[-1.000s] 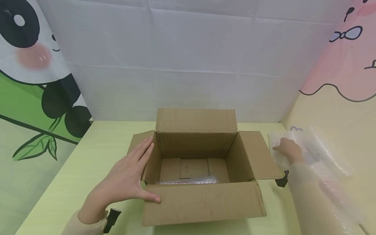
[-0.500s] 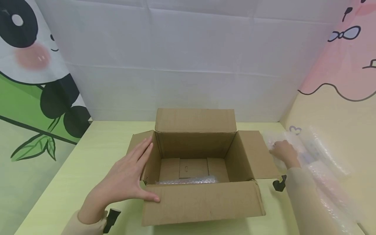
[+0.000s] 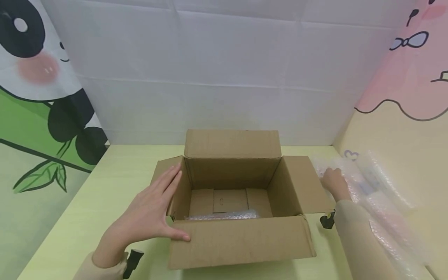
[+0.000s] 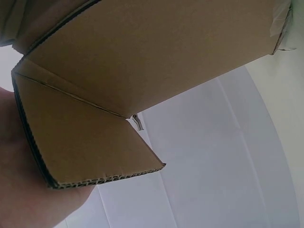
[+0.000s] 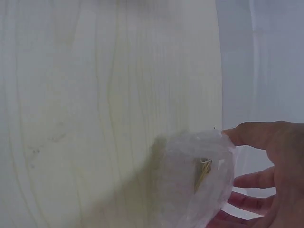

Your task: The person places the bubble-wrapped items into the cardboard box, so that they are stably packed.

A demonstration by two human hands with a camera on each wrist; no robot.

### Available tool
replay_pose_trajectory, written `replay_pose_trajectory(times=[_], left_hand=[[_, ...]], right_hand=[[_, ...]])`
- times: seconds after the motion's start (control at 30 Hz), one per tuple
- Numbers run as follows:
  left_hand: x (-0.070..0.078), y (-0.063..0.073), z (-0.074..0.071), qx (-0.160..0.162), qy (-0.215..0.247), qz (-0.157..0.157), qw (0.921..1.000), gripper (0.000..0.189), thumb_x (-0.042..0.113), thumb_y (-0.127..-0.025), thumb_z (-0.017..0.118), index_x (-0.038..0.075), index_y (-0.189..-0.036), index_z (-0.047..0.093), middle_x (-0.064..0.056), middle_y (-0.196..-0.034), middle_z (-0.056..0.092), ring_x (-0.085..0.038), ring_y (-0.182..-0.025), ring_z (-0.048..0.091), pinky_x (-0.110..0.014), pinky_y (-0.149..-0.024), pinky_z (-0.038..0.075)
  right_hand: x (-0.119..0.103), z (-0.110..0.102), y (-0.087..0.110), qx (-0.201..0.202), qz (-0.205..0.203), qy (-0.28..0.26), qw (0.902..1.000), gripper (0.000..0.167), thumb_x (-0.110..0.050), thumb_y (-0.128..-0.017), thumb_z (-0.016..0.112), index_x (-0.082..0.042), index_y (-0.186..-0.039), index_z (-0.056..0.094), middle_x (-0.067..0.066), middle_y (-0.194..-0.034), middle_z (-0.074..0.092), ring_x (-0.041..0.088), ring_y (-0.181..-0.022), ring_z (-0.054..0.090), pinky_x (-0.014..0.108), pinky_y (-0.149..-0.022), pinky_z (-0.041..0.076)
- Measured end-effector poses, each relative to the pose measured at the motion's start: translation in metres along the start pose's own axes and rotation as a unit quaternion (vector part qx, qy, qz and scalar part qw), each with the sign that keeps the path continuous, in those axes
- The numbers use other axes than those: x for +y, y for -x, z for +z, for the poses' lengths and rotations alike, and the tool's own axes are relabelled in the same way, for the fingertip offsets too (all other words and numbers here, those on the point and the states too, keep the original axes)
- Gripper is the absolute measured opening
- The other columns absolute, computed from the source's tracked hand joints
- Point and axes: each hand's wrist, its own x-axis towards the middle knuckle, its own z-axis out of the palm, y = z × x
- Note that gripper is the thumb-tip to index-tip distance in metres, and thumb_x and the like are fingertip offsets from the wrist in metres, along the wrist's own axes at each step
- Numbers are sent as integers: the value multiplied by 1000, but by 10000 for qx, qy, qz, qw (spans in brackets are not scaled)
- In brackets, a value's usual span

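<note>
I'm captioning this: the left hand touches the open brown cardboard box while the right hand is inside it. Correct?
One slip: the head view shows the right hand outside the box, to its right, gripping a translucent bubble-wrap package. The left hand does touch it.

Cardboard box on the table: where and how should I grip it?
The cardboard box is probably best held low on its left wall and right wall, one palm from each side, under the flaps: the walls stand upright, while the flaps spread open and would likely bend.
</note>
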Motion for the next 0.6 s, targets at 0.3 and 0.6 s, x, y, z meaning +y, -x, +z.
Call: replay_pose_trajectory(times=[0.3,0.6], left_hand=[[0,1,-1,-6,-20,-1,10000,137,90,-58,59,-4,-151,24,-18,-160,23,-36,-144,29,-51,-96,50],[1,1,-2,-6,-17,4,10000,137,90,-57,59,-5,-151,25,-18,-160,23,-37,-143,29,-51,-97,49]], right_hand=[[3,2,0,87,19,-221,9997,57,-33,-87,51,16,-116,44,38,-105,56,49,-88,59,55,-70,49],[3,-20,8,441,-129,-304,9985,70,-38,-88,58,13,-133,39,42,-129,47,59,-111,50,62,-79,48]])
